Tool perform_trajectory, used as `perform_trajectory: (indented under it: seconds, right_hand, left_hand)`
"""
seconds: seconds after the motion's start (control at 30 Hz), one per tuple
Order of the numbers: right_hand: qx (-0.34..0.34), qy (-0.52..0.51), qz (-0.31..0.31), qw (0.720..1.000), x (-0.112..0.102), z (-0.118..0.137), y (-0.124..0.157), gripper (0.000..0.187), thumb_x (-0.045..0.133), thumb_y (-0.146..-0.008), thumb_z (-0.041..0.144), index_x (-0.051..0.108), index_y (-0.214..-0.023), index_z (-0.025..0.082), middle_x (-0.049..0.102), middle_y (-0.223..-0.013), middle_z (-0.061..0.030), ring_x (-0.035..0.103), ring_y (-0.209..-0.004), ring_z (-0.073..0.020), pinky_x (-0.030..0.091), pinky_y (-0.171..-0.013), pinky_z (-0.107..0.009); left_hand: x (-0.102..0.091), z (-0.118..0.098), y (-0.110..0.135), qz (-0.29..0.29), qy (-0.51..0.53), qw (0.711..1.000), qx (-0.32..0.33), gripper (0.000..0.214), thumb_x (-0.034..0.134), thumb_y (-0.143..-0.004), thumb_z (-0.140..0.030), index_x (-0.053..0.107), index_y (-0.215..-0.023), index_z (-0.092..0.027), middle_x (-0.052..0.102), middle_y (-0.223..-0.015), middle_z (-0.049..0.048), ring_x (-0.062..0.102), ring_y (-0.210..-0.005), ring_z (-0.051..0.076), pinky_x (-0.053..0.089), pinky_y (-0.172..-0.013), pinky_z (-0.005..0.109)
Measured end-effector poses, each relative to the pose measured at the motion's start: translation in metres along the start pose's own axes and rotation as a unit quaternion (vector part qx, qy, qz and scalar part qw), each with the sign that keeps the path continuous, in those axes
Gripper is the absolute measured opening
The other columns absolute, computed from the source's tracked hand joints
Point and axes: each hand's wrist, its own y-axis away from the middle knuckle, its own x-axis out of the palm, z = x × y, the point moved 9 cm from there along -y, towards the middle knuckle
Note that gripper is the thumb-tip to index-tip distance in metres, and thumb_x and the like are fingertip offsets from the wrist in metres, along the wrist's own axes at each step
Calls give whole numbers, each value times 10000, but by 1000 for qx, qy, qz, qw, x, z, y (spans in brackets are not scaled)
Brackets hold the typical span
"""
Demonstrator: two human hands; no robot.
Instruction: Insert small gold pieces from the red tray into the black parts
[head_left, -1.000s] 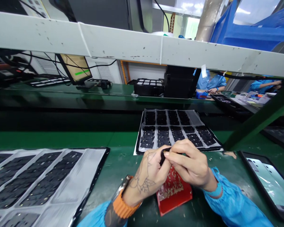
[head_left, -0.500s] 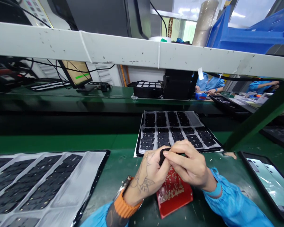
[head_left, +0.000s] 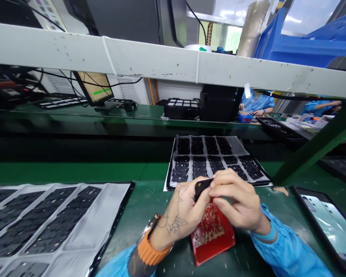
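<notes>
My left hand (head_left: 180, 215) is closed around a small flat black part (head_left: 201, 187) with a tiny gold spot. It resembles the black plates in the trays, but most of it is hidden by my fingers. My right hand (head_left: 238, 196) has its fingers curled in a pinch at the part's right end; whatever sits between the fingertips is too small to make out. Beneath both hands lies a red scoop-like tray (head_left: 209, 252) scattered with many tiny pale pieces.
A tray of black plates (head_left: 115, 227) lies at left, another (head_left: 177, 187) just beyond my hands. At right are a black-framed tray (head_left: 328, 223) and a slanting green post (head_left: 302, 144). A white shelf beam (head_left: 161, 63) crosses above. Co-workers in blue sit at the back right.
My right hand has shifted slightly right and its fingers have slid back along the black part, showing more of its surface and the gold spot. My left hand stays nearly still.
</notes>
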Motion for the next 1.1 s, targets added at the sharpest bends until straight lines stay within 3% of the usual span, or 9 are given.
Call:
perform_trajectory:
  seconds: [0.1,0.17,0.33,0.57,0.8,1.1]
  right_hand:
    - [78,-51,-63,994,-17,-14,3,141,615,-916,70,585,-940,205,600,-929,-46,569,-850,-248,460,-776,-385]
    - [123,-46,-65,989,-22,-20,5,145,597,-932,68,565,-902,207,579,-861,-18,553,-778,-213,440,-701,-329]
    - [167,2,62,984,-6,-26,7,121,513,-951,114,569,-875,190,573,-785,2,532,-670,-170,395,-611,-273]
    - [247,-43,133,959,8,-38,19,81,472,-939,156,521,-885,190,424,-559,82,354,-444,-125,260,-452,-248]
    - [202,-45,127,970,6,-32,9,139,537,-914,158,521,-779,185,574,-818,-20,546,-723,-183,421,-647,-269]
    - [210,-45,171,962,12,-32,12,141,474,-918,156,541,-796,185,536,-680,35,477,-564,-132,353,-550,-244]
  left_hand:
    - [-14,9,-1,-28,28,999,-36,172,488,-991,-273,623,-968,-170,576,-655,-26,523,-576,113,400,-589,236]
    - [-21,20,1,-38,70,994,-73,215,481,-1007,-340,602,-1063,-172,541,-598,-47,505,-532,110,409,-568,233]
    - [-26,33,5,-38,183,975,-120,231,479,-1003,-366,555,-1076,-161,546,-625,-39,532,-554,112,431,-585,237]
    - [-19,38,5,-40,255,954,-153,138,488,-966,-308,462,-1033,-190,589,-641,-42,581,-538,118,415,-560,226]
    - [-17,37,3,-42,256,952,-161,143,494,-955,-311,442,-1001,-186,659,-678,-9,635,-554,135,441,-525,207]
    - [-14,39,2,-29,267,947,-178,188,434,-960,-337,480,-1011,-163,702,-717,43,658,-559,152,458,-518,212]
